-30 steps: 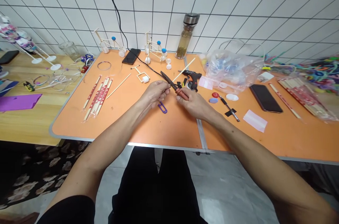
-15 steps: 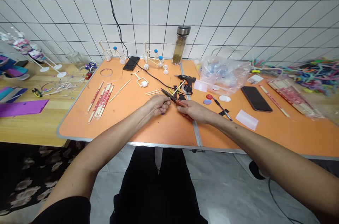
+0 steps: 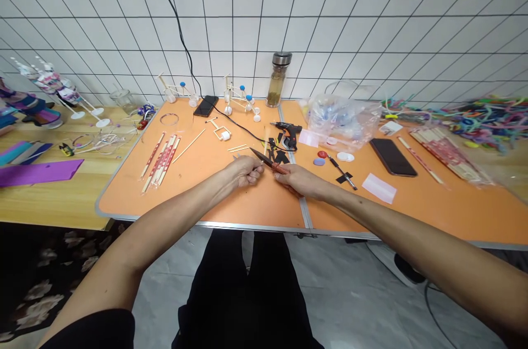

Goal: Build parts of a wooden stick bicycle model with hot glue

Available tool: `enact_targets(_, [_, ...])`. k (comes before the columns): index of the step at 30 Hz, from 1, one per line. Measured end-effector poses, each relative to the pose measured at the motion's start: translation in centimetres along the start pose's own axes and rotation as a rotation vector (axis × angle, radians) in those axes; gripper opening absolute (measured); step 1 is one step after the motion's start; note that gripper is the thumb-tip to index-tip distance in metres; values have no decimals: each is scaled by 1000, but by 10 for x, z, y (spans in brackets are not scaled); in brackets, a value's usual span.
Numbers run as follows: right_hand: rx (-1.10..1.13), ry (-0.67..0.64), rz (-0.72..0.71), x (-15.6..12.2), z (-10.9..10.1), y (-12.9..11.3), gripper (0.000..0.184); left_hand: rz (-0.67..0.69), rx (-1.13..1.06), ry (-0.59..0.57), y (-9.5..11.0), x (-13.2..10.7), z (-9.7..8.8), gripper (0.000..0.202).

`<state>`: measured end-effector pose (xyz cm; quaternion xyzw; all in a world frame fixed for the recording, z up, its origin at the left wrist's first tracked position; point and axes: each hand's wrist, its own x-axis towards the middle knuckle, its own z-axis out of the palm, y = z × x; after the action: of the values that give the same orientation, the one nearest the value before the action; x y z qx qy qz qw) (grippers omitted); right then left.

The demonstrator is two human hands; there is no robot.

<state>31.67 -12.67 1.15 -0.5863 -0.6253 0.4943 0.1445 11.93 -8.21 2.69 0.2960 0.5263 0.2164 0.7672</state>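
My right hand (image 3: 299, 180) grips the red handles of a pair of long-nosed pliers (image 3: 270, 166), whose black jaws point left toward my left hand (image 3: 247, 171). The jaw tips are just beside the fingers of my left hand. Those fingers are curled, and anything inside them is hidden. Both hands hover just above the orange folding table (image 3: 124, 195). Thin wooden sticks (image 3: 238, 147) and black cut pieces (image 3: 275, 151) lie just beyond my hands.
A hot glue gun (image 3: 286, 131), a clear plastic bag (image 3: 342, 122) and a phone (image 3: 391, 157) lie on the table's right half. Wrapped chopsticks (image 3: 160, 159) lie left, and small stick models (image 3: 241, 98) stand by the tiled wall. A black cable (image 3: 181, 35) runs down onto the table.
The view has tilted up, so the table sits lower and looks smaller. The pliers now lie flatter, and the purple loop under my left hand no longer shows.
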Motion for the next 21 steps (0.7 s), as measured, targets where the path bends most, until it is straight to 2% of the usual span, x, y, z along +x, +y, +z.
enact_targets(5, [-189,80,-63,0,-4,-2,23,101,5,-9,-5,-6,2,30])
enact_targets(8, [-407,168,-62,-5,-13,7,21,247,-12,2,-5,-11,-14,21])
enact_targets(11, [-626,271,-27,-16,-21,24,27,405,-108,103,13,-16,-45,19])
enact_targets(15, [-830,314,-51,-29,-25,48,36,636,-246,187,52,-10,-78,18])
enact_targets(18, [-923,345,-109,-32,-28,61,40,758,-276,253,68,7,-86,15])
enact_targets(21, [-993,337,-196,-31,-33,60,42,827,-273,324,67,27,-87,13])
